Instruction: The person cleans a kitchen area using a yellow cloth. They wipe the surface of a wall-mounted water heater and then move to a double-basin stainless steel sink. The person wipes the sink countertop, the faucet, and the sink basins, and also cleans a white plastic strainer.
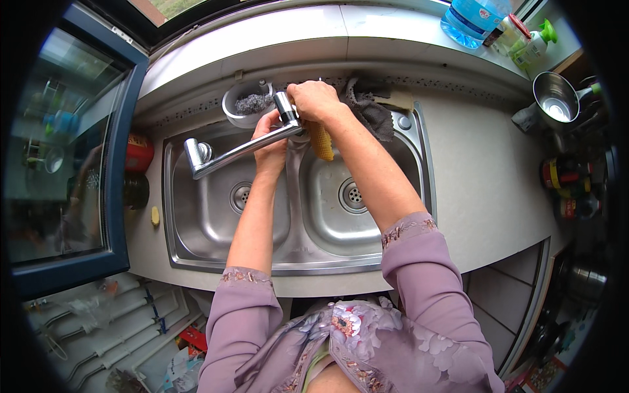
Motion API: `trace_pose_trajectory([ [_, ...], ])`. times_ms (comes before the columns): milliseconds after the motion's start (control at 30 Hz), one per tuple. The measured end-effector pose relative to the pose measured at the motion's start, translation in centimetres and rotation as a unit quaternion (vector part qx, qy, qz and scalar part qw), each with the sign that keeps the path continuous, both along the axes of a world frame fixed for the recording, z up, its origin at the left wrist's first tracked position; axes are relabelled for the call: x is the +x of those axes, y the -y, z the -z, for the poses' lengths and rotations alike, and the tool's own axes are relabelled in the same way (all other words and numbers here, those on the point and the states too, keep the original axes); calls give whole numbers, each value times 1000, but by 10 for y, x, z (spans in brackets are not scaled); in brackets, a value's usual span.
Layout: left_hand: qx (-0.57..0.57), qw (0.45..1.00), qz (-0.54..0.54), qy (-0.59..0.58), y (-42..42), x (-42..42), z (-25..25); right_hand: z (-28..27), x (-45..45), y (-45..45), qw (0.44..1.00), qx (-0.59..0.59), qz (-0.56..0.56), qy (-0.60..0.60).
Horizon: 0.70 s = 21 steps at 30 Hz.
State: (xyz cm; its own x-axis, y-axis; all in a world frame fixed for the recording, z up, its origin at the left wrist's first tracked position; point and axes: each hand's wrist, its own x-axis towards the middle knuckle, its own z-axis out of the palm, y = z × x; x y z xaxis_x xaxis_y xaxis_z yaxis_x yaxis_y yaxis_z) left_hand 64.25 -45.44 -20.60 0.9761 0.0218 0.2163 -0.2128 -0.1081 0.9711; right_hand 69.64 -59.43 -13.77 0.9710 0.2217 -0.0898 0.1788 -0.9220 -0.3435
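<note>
A chrome swing-spout faucet [250, 142] stands at the back of a stainless steel double-bowl sink [295, 206], its spout reaching over the left bowl. My left hand [270, 150] is at the faucet's base, behind the spout, with its fingers partly hidden; its hold is unclear. Above and to the right of it, my right hand [314, 100] is closed on a yellow textured cloth [321, 141] that hangs down over the right bowl's back edge. Left of the hands sits a white bowl [231, 105] with steel wool scourers [253, 103]. Beyond my right hand lies a dark grey cloth [368, 113].
An open window sash [115, 196] juts in at left, near a red container [139, 152]. A small yellow piece [155, 216] lies on the left counter. At right are a metal pot [556, 98] and sauce bottles [565, 173]. A blue-tinted bottle [467, 24] and pump bottle [533, 49] stand on the sill.
</note>
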Motion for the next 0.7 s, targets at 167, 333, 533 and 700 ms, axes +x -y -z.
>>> trace_pose_trajectory([
  [167, 18, 1000, -3, 9, -4, 4, 6, 7, -30, 5, 998, 38, 14, 51],
  [333, 20, 1000, 8, -12, -8, 5, 1, 55, -87, -1, 933, 209, 71, 284],
  [533, -143, 961, -136, -193, -18, -28, 13, 76, -131, -4, 917, 233, 94, 309],
  [700, -390, 876, -20, -285, -23, -33, 38, 65, -109, -52, 926, 227, 28, 302],
])
